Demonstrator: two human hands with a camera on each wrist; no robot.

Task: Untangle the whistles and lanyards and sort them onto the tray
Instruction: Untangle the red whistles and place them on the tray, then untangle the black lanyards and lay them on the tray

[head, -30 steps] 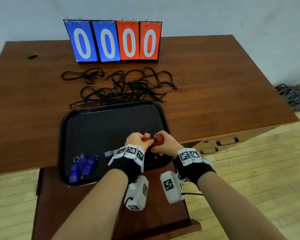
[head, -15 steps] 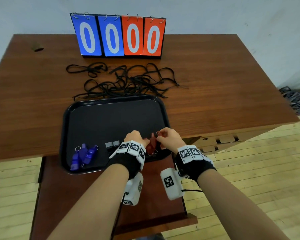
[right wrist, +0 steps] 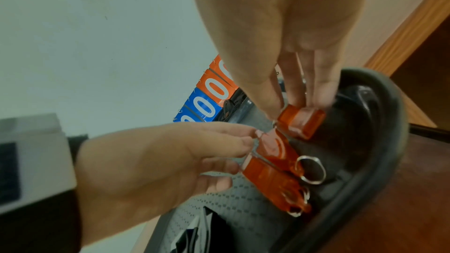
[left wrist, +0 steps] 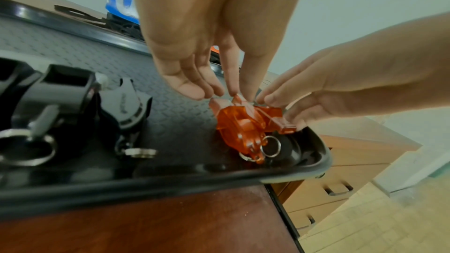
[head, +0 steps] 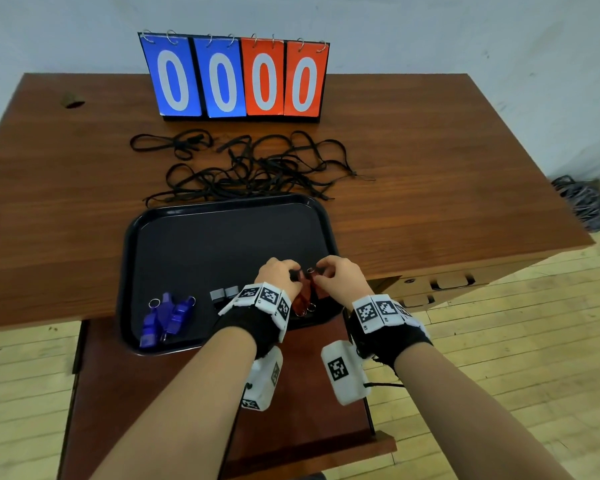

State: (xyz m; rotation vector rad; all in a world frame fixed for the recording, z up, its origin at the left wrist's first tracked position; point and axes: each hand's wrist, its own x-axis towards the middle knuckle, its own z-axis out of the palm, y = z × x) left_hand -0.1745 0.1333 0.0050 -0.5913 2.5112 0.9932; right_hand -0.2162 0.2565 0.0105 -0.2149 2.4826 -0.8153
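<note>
Orange whistles [left wrist: 246, 122] are clustered at the near right corner of the black tray [head: 222, 202]. Fingertips of the left hand [head: 279, 275] are closed on one whistle's upper end; the right hand [head: 340, 277] pinches another whistle. Blue whistles [head: 167, 317] lie near left; black lanyards [head: 250, 164] are heaped beyond the tray.
</note>
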